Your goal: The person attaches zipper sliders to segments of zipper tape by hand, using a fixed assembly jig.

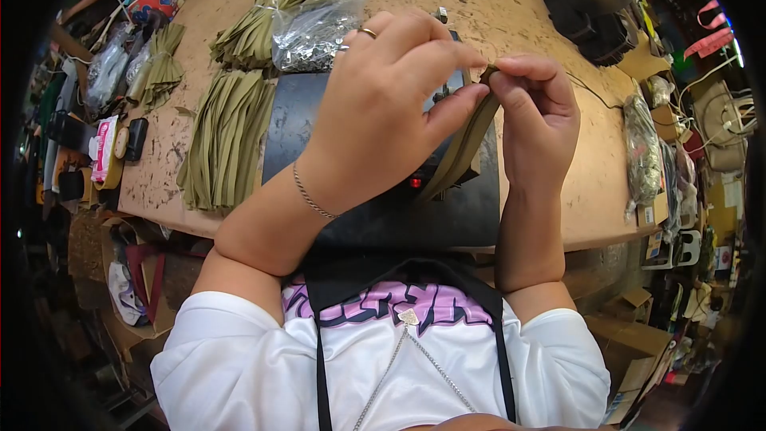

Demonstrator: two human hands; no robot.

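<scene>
An olive zipper [461,146] hangs at a slant from my fingers, its upper end raised above the dark work mat. My right hand [538,108] pinches that end between thumb and forefinger, the other fingers curled. From the other side, my left hand [391,84] brings its thumb and forefinger to the same end; its remaining fingers are bent. Any small part at the fingertips is too hidden to make out. Behind the zipper stands a small device with a red light [416,182], mostly covered by my left hand and the zipper.
Left of the dark mat [375,219] lies a fanned stack of olive zippers [226,140], with a tied bundle [275,0] farther back. A clear bag of small metal parts [313,36] touches the mat's far edge. Bagged goods [642,148] line the table's right side.
</scene>
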